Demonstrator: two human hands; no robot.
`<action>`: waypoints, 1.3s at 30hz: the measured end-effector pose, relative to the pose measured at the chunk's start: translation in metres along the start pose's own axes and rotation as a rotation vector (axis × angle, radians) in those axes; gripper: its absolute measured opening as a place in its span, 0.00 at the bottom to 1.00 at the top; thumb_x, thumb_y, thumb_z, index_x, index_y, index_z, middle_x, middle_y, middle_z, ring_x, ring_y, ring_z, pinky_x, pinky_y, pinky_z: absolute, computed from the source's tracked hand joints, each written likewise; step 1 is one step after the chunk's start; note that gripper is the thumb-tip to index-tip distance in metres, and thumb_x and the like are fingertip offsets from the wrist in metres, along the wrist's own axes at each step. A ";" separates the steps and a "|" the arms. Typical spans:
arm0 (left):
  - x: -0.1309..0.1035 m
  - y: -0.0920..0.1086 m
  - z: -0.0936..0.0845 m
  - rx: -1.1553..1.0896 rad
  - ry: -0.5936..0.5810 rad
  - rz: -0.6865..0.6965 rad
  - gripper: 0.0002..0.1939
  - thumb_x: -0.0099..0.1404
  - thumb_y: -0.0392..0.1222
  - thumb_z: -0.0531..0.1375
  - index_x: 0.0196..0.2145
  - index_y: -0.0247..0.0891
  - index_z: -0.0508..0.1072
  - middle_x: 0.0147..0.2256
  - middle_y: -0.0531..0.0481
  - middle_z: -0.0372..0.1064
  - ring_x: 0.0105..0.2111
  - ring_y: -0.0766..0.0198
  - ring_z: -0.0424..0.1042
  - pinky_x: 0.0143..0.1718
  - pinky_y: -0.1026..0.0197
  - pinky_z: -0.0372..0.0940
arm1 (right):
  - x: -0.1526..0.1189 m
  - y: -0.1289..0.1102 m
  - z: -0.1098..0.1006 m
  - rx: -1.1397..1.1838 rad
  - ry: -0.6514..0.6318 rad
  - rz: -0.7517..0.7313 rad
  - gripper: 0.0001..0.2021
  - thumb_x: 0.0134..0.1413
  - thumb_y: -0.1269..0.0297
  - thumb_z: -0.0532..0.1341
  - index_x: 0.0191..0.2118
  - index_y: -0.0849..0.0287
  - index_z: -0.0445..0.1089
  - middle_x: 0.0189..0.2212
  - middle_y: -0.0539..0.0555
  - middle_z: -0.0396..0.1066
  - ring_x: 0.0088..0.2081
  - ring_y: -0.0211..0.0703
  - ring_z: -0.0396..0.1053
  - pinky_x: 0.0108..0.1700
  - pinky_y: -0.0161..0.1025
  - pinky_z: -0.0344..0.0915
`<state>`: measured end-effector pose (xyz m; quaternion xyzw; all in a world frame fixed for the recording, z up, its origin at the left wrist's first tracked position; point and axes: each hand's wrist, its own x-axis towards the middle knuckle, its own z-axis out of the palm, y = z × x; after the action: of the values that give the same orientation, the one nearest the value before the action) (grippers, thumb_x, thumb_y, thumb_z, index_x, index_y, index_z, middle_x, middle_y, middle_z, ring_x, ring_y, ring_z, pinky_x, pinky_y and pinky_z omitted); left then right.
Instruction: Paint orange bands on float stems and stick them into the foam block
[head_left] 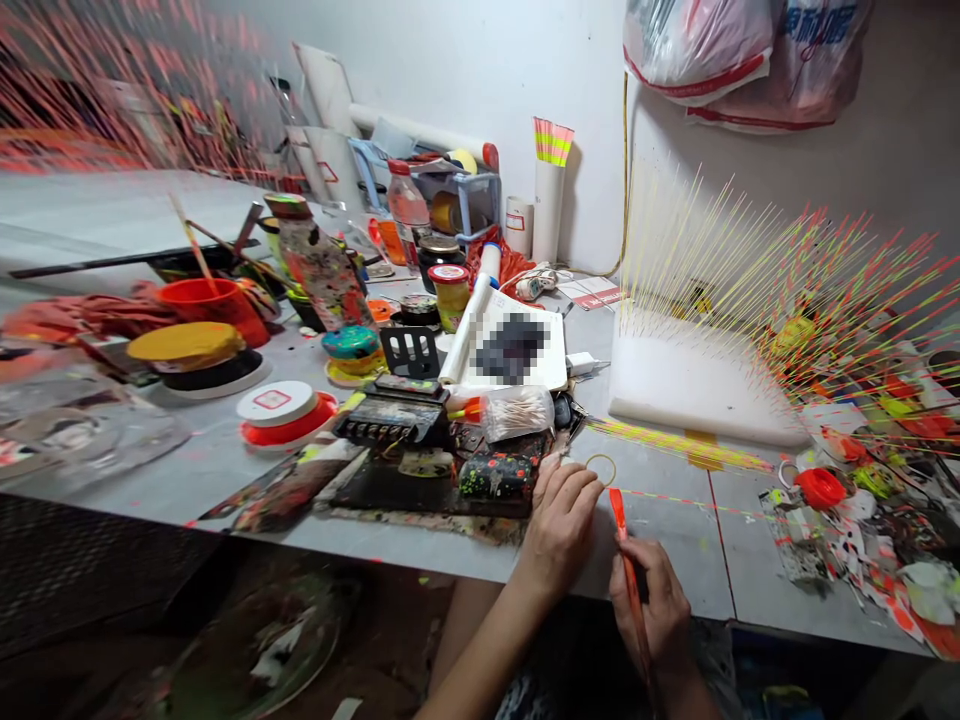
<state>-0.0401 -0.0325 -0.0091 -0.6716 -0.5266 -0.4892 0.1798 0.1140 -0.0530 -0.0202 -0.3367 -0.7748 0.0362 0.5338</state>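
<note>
My left hand is closed at the table's front edge, fingers pinched together. From its fingertips a thin striped stick in red and yellow-green runs out to the right, low over the table. Just beyond those fingertips lies a small yellow ring. My right hand grips a paintbrush with an orange-stained handle. Its bright orange bristles point up, close to the stick and the left fingertips; whether they touch the stick I cannot tell.
A paint-spotted black roller and a bag of cotton swabs lie left of my hands. A white foam block holds many upright thin sticks. Behind a bundle of striped sticks it stands. Paint scraps pile at right; jars crowd the left.
</note>
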 end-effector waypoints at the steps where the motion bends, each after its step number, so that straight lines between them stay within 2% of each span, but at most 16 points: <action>1: 0.000 0.000 0.000 -0.001 -0.005 -0.003 0.12 0.69 0.29 0.52 0.43 0.40 0.73 0.39 0.50 0.76 0.47 0.62 0.72 0.63 0.51 0.56 | 0.000 -0.001 -0.001 0.009 0.005 0.005 0.10 0.64 0.75 0.56 0.48 0.58 0.69 0.36 0.54 0.76 0.37 0.39 0.77 0.40 0.32 0.75; 7: 0.001 0.000 -0.001 -0.008 -0.014 -0.013 0.11 0.69 0.29 0.53 0.43 0.40 0.72 0.39 0.50 0.76 0.46 0.62 0.73 0.62 0.51 0.57 | -0.008 -0.006 -0.008 0.175 0.008 0.018 0.14 0.61 0.78 0.56 0.49 0.56 0.68 0.34 0.52 0.76 0.34 0.39 0.76 0.37 0.34 0.75; 14: 0.012 0.001 0.001 -0.038 0.102 -0.018 0.09 0.67 0.30 0.56 0.36 0.43 0.73 0.33 0.52 0.73 0.42 0.60 0.73 0.54 0.52 0.62 | -0.023 0.000 -0.025 0.262 0.010 -0.051 0.15 0.58 0.78 0.56 0.49 0.55 0.66 0.31 0.52 0.74 0.30 0.40 0.74 0.32 0.38 0.75; 18: 0.023 0.011 0.002 -0.112 0.115 -0.002 0.06 0.68 0.34 0.60 0.36 0.44 0.74 0.29 0.54 0.69 0.35 0.62 0.71 0.47 0.54 0.62 | -0.018 0.001 -0.045 0.246 0.102 -0.092 0.15 0.58 0.79 0.54 0.48 0.56 0.65 0.29 0.51 0.73 0.28 0.39 0.73 0.30 0.38 0.74; 21: 0.037 0.026 0.013 -0.265 0.047 0.066 0.06 0.69 0.33 0.59 0.37 0.43 0.73 0.29 0.55 0.69 0.32 0.65 0.71 0.40 0.58 0.64 | -0.013 0.009 -0.062 0.222 0.160 -0.092 0.15 0.57 0.80 0.54 0.46 0.57 0.65 0.28 0.51 0.72 0.27 0.38 0.72 0.28 0.37 0.72; 23: 0.050 0.038 0.029 -0.390 -0.029 0.106 0.05 0.68 0.33 0.59 0.38 0.42 0.73 0.30 0.54 0.72 0.33 0.66 0.73 0.38 0.61 0.66 | -0.013 0.020 -0.072 0.196 0.197 -0.072 0.14 0.57 0.80 0.54 0.46 0.58 0.66 0.29 0.51 0.72 0.27 0.38 0.72 0.28 0.37 0.73; 25: 0.063 0.049 0.054 -0.480 -0.098 0.156 0.04 0.69 0.33 0.59 0.38 0.41 0.73 0.32 0.53 0.74 0.34 0.67 0.74 0.38 0.62 0.67 | -0.016 0.033 -0.081 0.158 0.259 -0.057 0.13 0.59 0.79 0.55 0.46 0.57 0.66 0.29 0.51 0.72 0.27 0.38 0.71 0.28 0.37 0.73; 31: 0.095 0.077 0.155 -0.508 -0.207 0.250 0.06 0.71 0.39 0.58 0.36 0.41 0.74 0.30 0.52 0.77 0.30 0.66 0.75 0.36 0.62 0.67 | -0.021 0.070 -0.108 0.026 0.345 0.016 0.13 0.59 0.79 0.56 0.46 0.56 0.67 0.30 0.52 0.74 0.29 0.40 0.74 0.31 0.37 0.74; 35: 0.110 0.091 0.220 -0.487 -0.231 0.226 0.05 0.71 0.38 0.58 0.37 0.41 0.74 0.32 0.51 0.77 0.33 0.65 0.75 0.38 0.62 0.67 | -0.020 0.083 -0.118 0.027 0.371 0.041 0.14 0.57 0.78 0.57 0.46 0.56 0.69 0.31 0.52 0.74 0.29 0.40 0.74 0.32 0.37 0.75; 39: 0.121 0.102 0.265 -0.442 -0.232 0.153 0.06 0.70 0.37 0.58 0.37 0.41 0.75 0.35 0.49 0.74 0.39 0.62 0.72 0.42 0.59 0.65 | -0.014 0.087 -0.117 0.033 0.374 0.032 0.14 0.56 0.79 0.57 0.46 0.56 0.69 0.30 0.51 0.73 0.28 0.39 0.73 0.31 0.36 0.74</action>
<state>0.1700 0.1936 0.0002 -0.7841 -0.3715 -0.4972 0.0035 0.2589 -0.0289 -0.0177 -0.3410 -0.6561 -0.0057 0.6733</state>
